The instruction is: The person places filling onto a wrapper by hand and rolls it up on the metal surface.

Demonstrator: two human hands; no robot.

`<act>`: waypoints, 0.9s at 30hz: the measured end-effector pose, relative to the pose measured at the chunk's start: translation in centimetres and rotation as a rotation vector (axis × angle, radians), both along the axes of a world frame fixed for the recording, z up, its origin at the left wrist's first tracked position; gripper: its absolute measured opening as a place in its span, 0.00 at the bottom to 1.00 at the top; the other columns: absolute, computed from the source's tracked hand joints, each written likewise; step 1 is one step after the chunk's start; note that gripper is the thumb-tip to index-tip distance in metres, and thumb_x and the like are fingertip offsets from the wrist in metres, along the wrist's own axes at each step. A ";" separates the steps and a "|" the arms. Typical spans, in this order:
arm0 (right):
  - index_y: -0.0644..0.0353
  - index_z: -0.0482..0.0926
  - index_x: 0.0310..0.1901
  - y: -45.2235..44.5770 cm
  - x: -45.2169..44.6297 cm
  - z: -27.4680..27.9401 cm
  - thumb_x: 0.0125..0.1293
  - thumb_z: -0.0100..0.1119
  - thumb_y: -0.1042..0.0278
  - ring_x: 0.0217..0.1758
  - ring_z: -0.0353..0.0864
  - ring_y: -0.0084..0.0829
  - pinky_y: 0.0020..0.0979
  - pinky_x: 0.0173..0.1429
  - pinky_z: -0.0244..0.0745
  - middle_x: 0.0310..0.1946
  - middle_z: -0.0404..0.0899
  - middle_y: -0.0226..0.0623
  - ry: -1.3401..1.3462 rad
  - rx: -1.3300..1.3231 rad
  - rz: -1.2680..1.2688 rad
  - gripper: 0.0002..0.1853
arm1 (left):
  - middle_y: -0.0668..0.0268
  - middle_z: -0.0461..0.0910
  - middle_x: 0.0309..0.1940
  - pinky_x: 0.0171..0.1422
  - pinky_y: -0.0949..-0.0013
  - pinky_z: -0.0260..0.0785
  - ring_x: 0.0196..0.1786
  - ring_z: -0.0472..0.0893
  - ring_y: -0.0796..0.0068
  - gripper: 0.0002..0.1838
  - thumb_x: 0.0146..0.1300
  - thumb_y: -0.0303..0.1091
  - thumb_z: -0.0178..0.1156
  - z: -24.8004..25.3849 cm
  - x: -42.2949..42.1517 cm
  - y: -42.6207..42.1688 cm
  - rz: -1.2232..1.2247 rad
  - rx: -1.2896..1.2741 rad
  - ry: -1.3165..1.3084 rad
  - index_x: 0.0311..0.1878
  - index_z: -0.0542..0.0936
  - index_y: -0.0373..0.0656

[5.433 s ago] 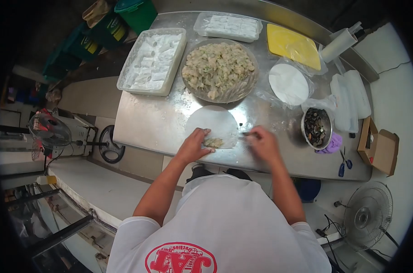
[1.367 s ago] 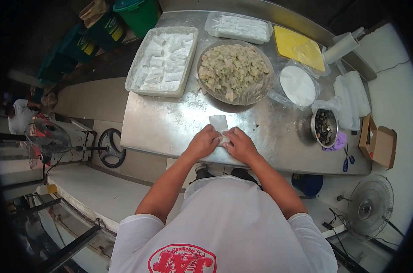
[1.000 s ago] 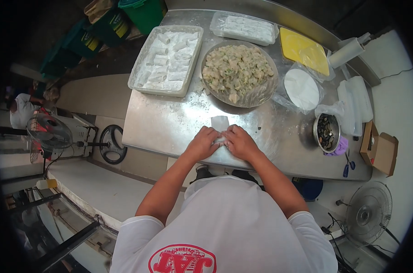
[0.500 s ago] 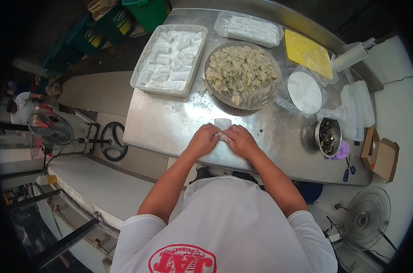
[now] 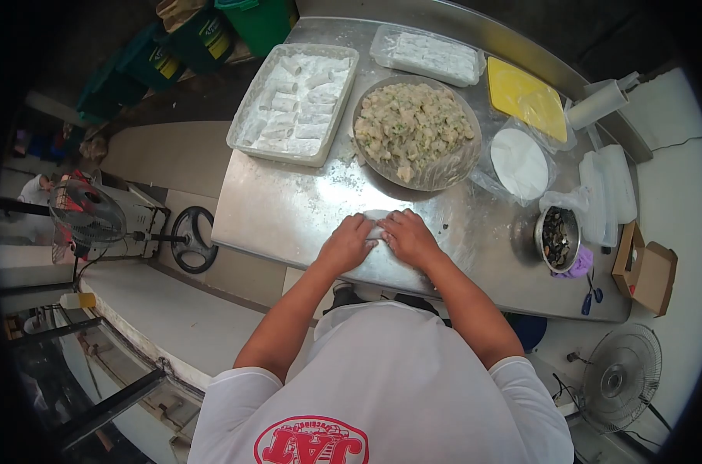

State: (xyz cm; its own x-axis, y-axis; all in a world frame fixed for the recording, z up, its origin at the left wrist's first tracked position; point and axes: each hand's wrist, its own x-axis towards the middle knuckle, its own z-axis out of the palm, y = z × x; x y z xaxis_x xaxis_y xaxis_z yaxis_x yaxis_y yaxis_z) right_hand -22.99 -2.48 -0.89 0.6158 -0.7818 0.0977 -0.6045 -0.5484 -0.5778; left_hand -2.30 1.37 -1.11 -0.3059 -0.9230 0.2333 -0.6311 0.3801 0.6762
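My left hand point(image 5: 348, 243) and my right hand point(image 5: 409, 238) meet at the near part of the steel table. Between them is a small white wrapper roll point(image 5: 375, 217), with the fingers of both hands curled over it. What is inside the roll is hidden. Ahead of my hands stands a wide round bowl point(image 5: 444, 179) heaped with a chunky pale filling point(image 5: 413, 124) flecked with green. To its left, a rectangular plastic tub point(image 5: 235, 127) holds several white-dusted rolls point(image 5: 298, 120). Right of the bowl, round white wrappers point(image 5: 519, 164) lie stacked on clear plastic.
Behind the bowl is another plastic tub point(image 5: 428, 52) of white rolls, beside a yellow board point(image 5: 525, 97). A metal bowl point(image 5: 559, 236) with dark pieces, scissors point(image 5: 591, 298) and a cardboard box point(image 5: 646, 271) stand at the right. A fan point(image 5: 620, 373) is below the table's right end.
The wrapper's flat far end, which stuck out ahead of my fingers, now shows shorter and rolled up. My fingers have moved slightly over it. The view has shifted a little.
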 end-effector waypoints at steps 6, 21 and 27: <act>0.57 0.83 0.54 0.5 0.3 1.2 0.59 0.68 0.69 0.54 0.75 0.44 0.42 0.60 0.72 0.46 0.78 0.38 -0.020 -0.103 0.036 0.19 | 0.51 0.77 0.47 0.56 0.50 0.73 0.49 0.78 0.47 0.23 0.56 0.30 0.71 0.2 0.6 -0.4 -0.012 0.110 -0.084 0.56 0.80 0.41; 0.61 0.82 0.57 0.3 4.3 6.8 0.62 0.72 0.66 0.40 0.79 0.41 0.37 0.46 0.76 0.41 0.78 0.42 -0.249 0.265 -0.153 0.22 | 0.62 0.81 0.51 0.53 0.73 0.78 0.50 0.83 0.72 0.26 0.68 0.25 0.64 0.6 0.5 0.1 0.221 0.808 1.548 0.67 0.70 0.36; 0.53 0.82 0.61 -10.9 2.2 8.6 0.69 0.62 0.50 0.66 0.71 0.52 0.51 0.72 0.63 0.61 0.77 0.45 0.017 -0.202 -0.113 0.24 | 0.62 0.80 0.53 0.66 0.60 0.76 0.59 0.82 0.61 0.27 0.66 0.31 0.69 3.1 2.6 -0.3 0.229 0.735 1.680 0.66 0.70 0.39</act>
State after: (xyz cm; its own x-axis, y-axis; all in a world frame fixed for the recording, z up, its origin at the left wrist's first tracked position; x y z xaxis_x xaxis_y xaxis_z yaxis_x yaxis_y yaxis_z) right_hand -20.74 -13.40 7.72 0.5287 -0.8113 0.2496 -0.6770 -0.5804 -0.4525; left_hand 0.28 1.06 1.95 -0.0743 -0.9520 -0.2969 0.8088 -0.2317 0.5404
